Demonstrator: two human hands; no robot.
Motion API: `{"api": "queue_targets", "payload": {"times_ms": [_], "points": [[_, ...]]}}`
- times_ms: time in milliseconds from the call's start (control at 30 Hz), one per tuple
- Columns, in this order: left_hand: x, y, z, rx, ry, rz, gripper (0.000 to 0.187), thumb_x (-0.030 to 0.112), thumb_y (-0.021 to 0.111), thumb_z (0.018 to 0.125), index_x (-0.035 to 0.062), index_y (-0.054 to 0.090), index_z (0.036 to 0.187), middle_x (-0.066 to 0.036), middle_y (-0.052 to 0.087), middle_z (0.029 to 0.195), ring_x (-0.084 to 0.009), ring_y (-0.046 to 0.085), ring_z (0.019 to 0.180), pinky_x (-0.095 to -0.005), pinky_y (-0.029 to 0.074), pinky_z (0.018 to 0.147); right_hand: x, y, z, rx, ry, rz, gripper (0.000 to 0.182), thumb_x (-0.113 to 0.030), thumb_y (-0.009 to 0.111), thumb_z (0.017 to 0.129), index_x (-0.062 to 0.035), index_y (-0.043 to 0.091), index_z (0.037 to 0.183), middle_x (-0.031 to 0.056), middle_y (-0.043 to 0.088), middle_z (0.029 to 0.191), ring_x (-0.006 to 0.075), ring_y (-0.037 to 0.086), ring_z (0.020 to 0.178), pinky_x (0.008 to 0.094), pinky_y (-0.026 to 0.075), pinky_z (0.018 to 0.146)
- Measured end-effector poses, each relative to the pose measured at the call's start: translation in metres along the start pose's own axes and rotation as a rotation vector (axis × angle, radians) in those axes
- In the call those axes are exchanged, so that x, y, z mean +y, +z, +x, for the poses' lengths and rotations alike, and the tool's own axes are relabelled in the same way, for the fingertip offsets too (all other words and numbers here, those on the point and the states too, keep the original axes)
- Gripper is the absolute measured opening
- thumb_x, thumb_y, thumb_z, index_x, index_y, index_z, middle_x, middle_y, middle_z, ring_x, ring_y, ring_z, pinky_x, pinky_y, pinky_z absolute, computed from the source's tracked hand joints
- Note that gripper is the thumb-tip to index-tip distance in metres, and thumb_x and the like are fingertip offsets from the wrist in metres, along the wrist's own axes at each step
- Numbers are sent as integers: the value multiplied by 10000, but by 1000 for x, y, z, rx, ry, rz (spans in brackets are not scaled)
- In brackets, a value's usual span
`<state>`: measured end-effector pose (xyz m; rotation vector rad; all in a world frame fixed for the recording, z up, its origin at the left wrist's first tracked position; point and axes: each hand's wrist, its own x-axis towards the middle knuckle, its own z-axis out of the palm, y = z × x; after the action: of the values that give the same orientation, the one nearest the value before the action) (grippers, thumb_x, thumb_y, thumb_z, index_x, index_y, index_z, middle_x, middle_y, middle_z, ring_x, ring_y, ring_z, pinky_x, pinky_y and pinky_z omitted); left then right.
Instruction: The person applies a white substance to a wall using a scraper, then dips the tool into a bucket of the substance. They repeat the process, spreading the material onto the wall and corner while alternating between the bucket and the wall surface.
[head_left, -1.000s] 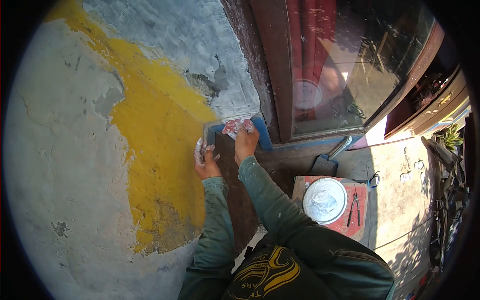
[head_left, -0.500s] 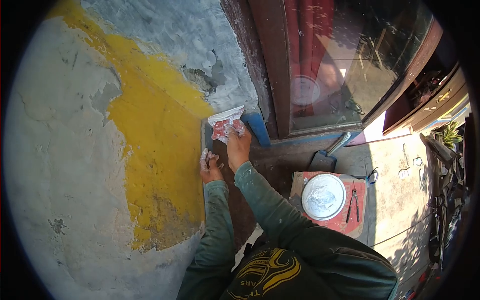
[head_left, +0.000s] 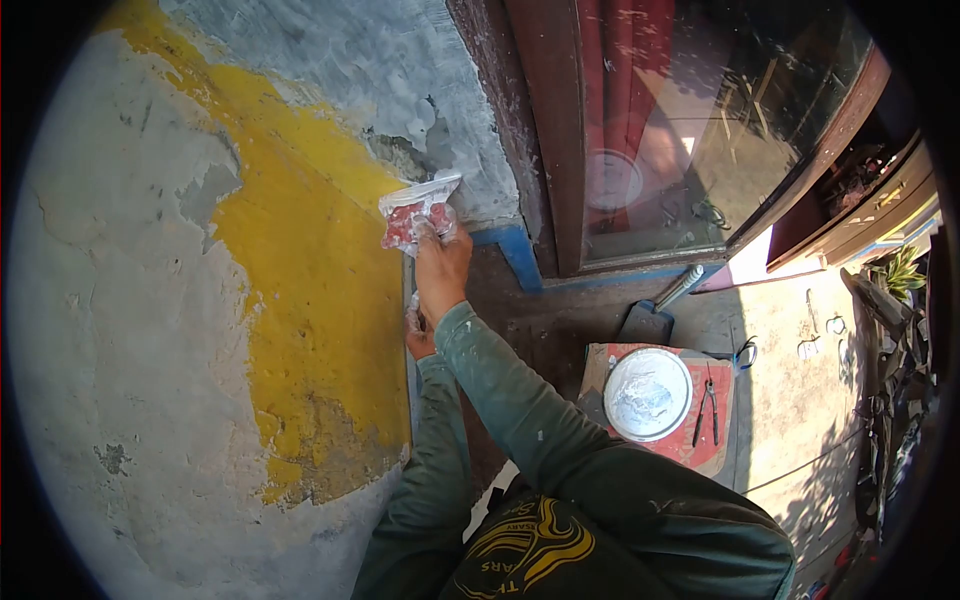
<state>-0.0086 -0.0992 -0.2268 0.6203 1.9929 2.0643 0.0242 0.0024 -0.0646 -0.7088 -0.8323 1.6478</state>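
My right hand (head_left: 443, 272) is closed around a red putty knife (head_left: 405, 226) whose wide blade is coated in white putty. The blade lies against the wall at the border between the yellow paint (head_left: 320, 270) and the grey-white plaster (head_left: 340, 60), just below a rough chipped patch (head_left: 405, 155). Lower down, my left hand (head_left: 419, 338) rests by the wall's lower edge, its fingers smeared white and loosely apart. The right hand and wrist partly cover it, and I see nothing held in it.
To the right, a red box (head_left: 720, 440) carries a round white lid (head_left: 648, 394) with putty on it and dark-handled pliers (head_left: 706, 410). A dustpan (head_left: 648, 322) stands behind it. A brown-framed glass window (head_left: 700, 150) rises beyond, with a blue-painted ledge (head_left: 517, 258) beneath.
My right hand has moved the putty knife left and slightly up along the wall, onto the yellow edge. The left hand has shifted slightly and is now more hidden behind the right.
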Motion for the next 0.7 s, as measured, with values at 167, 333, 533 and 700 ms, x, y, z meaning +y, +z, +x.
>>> {"api": "queue_targets", "payload": {"times_ms": [167,333,533,700], "points": [[93,27,38,79,-69,-91,404,21,515,958,-4,530,1361,-132,568,1341,-197,622,1071,-322,533,825,1,-40,-8,-28,93,265,287,-16,559,928,84,593,1195,129,670,1090,172,622,970,304,488,875],[155,49,72,57,78,5,442,87,534,979,47,499,1418,-124,526,1406,-204,608,1107,-312,533,817,37,-91,1,112,172,207,287,-25,561,935,76,593,1201,100,665,1094,137,611,966,289,486,866],[177,63,61,18,148,-70,454,120,552,987,46,492,1431,-127,519,1418,-204,585,1155,-319,531,822,36,-76,20,150,44,20,260,-31,560,922,86,607,1149,139,682,1053,200,635,959,331,483,875],[160,52,22,56,-11,-100,484,56,525,964,33,465,1444,-158,491,1440,-256,547,1245,-364,554,879,-1,-27,18,91,-174,-296,328,-58,618,854,84,597,1149,262,680,1049,391,664,1002,423,493,880]]}}
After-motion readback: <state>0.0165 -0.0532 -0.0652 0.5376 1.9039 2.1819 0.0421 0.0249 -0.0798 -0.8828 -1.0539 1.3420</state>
